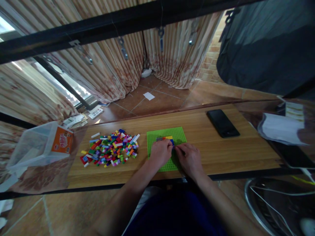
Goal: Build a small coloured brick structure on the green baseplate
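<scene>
A green studded baseplate (154, 134) lies on the wooden table, with a few joined toy bricks near its middle. Yellow bricks (168, 137) and a blue brick (172, 142) show among them, partly covered by my fingers. My left hand (160, 152) is closed over the plate, its fingertips against the blue brick. From the other side my right hand (190, 159) pinches close to the left fingertips, over the plate's right part. Whatever small piece sits between the fingertips is too hidden to name.
Left of the plate spreads a pile of loose colored bricks (112, 147). A black phone (222, 123) lies at the table's right. Beyond the left end stands a clear plastic bin (36, 144); papers (279, 127) lie at the far right. A dark metal bar (137, 19) crosses above.
</scene>
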Tool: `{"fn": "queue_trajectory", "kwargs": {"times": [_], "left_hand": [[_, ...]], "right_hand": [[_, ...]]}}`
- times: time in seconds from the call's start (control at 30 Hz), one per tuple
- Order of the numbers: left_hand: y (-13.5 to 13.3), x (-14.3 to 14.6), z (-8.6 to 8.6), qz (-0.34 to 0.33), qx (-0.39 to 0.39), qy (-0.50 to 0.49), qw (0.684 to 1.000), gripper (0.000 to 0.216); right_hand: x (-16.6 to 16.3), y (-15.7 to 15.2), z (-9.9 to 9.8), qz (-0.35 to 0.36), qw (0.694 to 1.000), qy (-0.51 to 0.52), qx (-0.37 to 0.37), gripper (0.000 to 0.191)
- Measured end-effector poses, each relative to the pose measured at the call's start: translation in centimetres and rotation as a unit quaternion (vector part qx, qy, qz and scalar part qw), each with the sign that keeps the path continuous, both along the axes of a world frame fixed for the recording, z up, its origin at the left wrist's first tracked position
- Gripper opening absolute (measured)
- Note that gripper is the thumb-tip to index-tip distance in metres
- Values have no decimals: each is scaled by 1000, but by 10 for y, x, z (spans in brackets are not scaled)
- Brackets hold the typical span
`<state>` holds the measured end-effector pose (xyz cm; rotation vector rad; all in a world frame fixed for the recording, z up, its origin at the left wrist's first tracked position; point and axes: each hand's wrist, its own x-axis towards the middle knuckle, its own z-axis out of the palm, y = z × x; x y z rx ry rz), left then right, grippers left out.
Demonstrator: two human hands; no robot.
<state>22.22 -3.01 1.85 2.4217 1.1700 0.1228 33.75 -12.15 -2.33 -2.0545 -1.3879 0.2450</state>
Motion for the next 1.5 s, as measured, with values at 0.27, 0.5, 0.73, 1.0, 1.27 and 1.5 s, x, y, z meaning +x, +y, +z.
{"fn": "queue_trajectory", "kwargs": {"times": [0.27, 0.5, 0.73, 1.0, 1.27, 1.5], "left_hand": [[1, 1, -4, 4, -18, -25, 1000, 23], [4, 2, -5, 2, -33, -15, 999, 25], [6, 3, -2, 2, -41, -20, 999, 24], [2, 6, -2, 19, -20, 1, 1000, 24], [0, 4, -1, 30, -18, -12, 999, 20], [5, -4, 13, 40, -19, 37, 998, 26]], "right_hand": [[4, 11, 3, -24, 998, 51, -37, 31], [7, 20, 14, -28, 993, 67, -97, 29], [7, 21, 15, -32, 992, 62, -104, 29], [4, 22, 14, -35, 993, 20, -115, 30], [9, 19, 15, -24, 993, 48, -101, 28], [14, 22, 17, -11, 991, 47, -122, 25]]}}
